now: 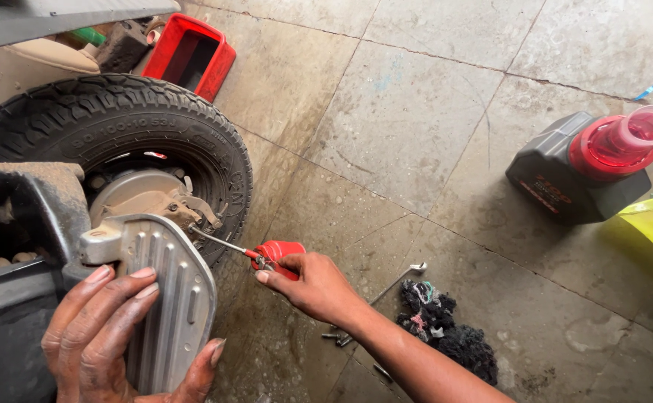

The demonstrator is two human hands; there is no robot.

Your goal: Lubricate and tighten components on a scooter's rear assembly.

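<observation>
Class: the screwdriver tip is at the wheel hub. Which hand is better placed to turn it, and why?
Probably the right hand: it grips the red-handled screwdriver, whose tip meets the wheel hub. The left hand is occupied, pressed on the ribbed metal cover.

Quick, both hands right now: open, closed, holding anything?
Left hand: open, fingers spread flat on the ribbed metal cover beside the tyre.
Right hand: closed on the red-handled screwdriver, its shaft reaching toward the wheel hub.
</observation>
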